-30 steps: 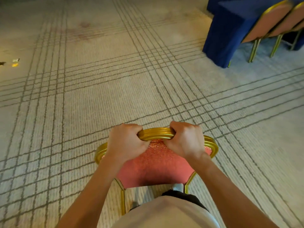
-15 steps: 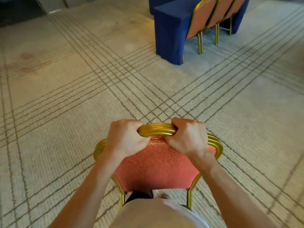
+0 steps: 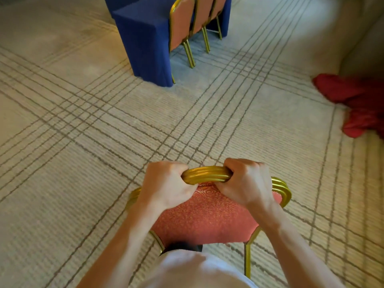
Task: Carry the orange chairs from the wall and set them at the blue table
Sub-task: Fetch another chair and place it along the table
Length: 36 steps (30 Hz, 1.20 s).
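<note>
- While gripping the chair by its top rail, left hand and right hand sit near together.
- Ahead stands the table, three chairs beside it.
- Off right lies a cloth.

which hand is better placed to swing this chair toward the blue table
Right, probably. The left hand and right hand both grip the chair by its rail; the blue table sits ahead-left, so the right, on the outer side, can push it round.
</note>
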Each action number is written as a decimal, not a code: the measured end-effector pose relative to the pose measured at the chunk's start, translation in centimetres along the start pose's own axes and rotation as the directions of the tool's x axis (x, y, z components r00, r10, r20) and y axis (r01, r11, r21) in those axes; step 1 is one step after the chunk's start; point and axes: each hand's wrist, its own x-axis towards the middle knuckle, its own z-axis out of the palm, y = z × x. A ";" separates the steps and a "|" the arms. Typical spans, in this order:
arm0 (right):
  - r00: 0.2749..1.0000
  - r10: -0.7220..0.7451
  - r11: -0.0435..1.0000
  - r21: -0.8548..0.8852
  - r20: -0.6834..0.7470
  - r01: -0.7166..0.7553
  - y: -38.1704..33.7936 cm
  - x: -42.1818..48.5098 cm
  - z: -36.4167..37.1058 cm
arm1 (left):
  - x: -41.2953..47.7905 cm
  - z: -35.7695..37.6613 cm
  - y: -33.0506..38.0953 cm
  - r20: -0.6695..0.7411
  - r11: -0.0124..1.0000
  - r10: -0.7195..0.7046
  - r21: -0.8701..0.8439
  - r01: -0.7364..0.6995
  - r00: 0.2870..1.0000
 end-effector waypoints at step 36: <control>0.988 0.142 0.990 -0.004 -0.060 -0.142 24.4 40.5 10.1 | 50.4 14.2 -8.7 0.120 0.957 0.292 -0.042 -0.289 0.949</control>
